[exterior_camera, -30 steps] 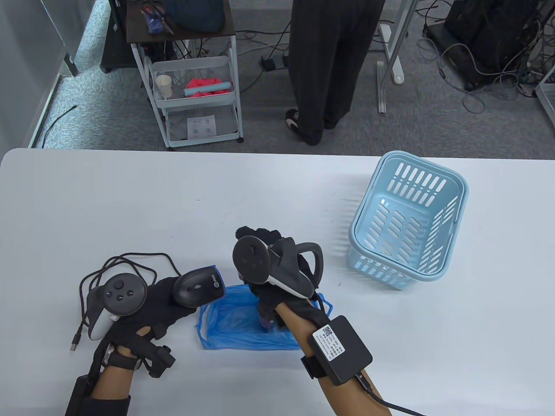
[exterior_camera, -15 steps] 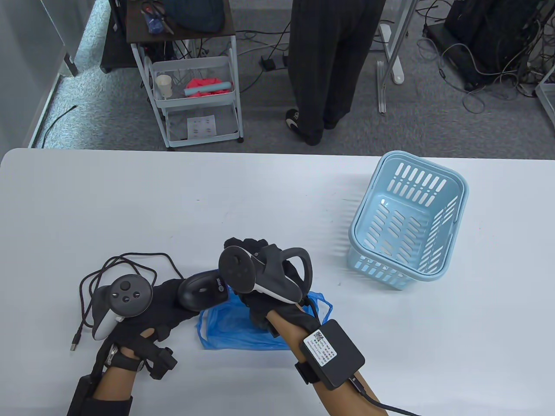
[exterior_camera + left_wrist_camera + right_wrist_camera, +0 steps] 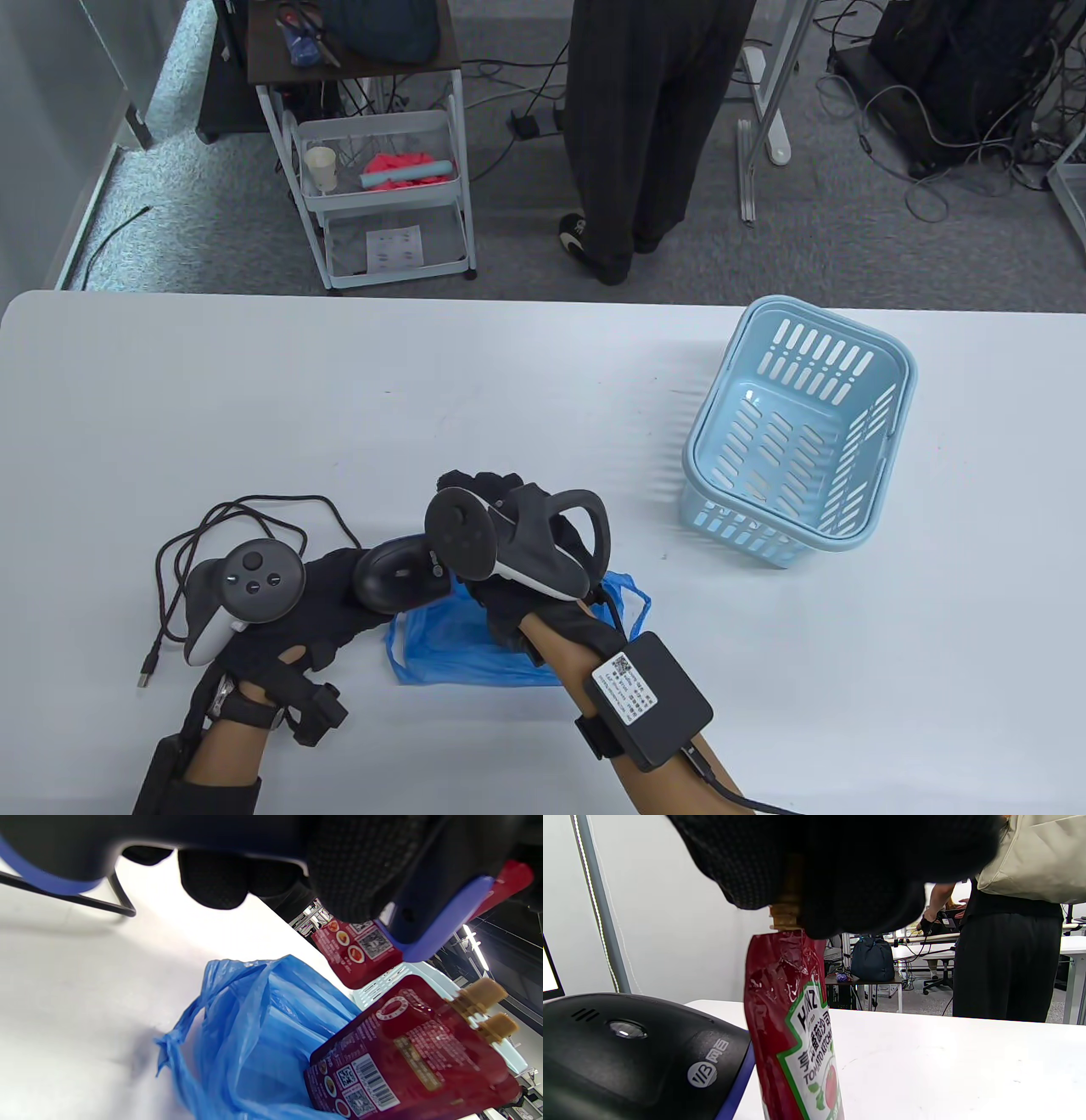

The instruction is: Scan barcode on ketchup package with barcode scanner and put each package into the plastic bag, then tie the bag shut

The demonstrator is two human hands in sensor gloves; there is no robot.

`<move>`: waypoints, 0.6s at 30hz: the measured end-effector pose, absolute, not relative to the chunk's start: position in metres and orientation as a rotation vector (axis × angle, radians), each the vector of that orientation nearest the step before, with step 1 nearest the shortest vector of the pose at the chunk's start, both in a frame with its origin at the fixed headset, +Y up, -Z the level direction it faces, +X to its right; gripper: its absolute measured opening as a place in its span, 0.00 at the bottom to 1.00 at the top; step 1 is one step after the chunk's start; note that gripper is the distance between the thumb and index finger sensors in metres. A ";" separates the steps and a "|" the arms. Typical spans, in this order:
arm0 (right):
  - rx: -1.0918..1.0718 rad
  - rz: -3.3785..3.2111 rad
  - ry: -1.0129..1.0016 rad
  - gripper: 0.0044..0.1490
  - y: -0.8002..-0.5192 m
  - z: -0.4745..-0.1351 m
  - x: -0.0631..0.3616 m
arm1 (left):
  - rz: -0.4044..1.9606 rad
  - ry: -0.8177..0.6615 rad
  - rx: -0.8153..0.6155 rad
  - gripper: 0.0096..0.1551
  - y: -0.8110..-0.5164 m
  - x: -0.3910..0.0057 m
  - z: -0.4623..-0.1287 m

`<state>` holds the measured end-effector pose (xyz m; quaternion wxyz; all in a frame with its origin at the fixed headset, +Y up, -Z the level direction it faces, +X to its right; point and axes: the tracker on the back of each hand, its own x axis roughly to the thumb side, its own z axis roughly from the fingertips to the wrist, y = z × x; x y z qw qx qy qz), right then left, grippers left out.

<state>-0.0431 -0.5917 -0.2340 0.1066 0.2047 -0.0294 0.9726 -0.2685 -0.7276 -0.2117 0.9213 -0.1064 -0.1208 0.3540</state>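
The right hand [image 3: 501, 543] pinches the tan cap of a Heinz ketchup pouch [image 3: 793, 1027], hanging upright just beside the barcode scanner [image 3: 400, 577], which the left hand [image 3: 322, 594] grips above the blue plastic bag [image 3: 450, 637] on the white table [image 3: 424, 382].

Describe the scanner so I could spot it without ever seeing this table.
Start at the pale blue basket on the white table, then look toward the near left. The left hand grips the barcode scanner beside the blue plastic bag: a rounded black, mouse-like head.
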 end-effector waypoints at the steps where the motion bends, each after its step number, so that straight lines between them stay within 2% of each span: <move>1: 0.602 2.864 -0.085 0.29 -0.592 -0.234 -0.043 | 0.727 -0.249 -0.219 0.28 -0.727 -0.268 -0.212; 10: 0.596 2.863 -0.090 0.30 -0.591 -0.232 -0.041 | 0.737 -0.235 -0.201 0.28 -0.727 -0.270 -0.211; 18: 0.621 2.843 -0.096 0.29 -0.587 -0.223 -0.038 | 0.758 -0.161 -0.195 0.29 -0.732 -0.282 -0.214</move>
